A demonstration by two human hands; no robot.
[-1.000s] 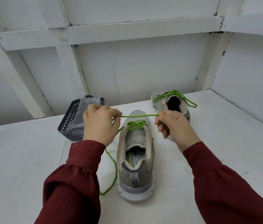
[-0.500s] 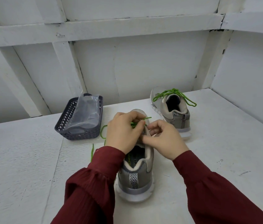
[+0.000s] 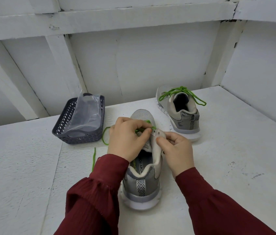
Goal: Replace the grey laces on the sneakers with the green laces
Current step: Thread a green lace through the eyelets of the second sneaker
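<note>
You are lacing the near sneaker (image 3: 142, 187). It stands in the middle of the table (image 3: 235, 158) with its heel toward you. The far sneaker (image 3: 183, 119) already has a tied lace (image 3: 181, 89) in green, so this looks like the last shoe, and you are up near its top holes.

Your left hand (image 3: 127, 138) has its fingers curled and pinches the green lace (image 3: 103, 136) at the top of the shoe. The rest of the lace trails off to the left on the table. Your right hand (image 3: 176, 150) pinches the shoe's right side flap between thumb and finger.

Next, I think you need to poke the lace tip through the hole in that flap and pull it snug. The hole is small, so aim with care.
</note>
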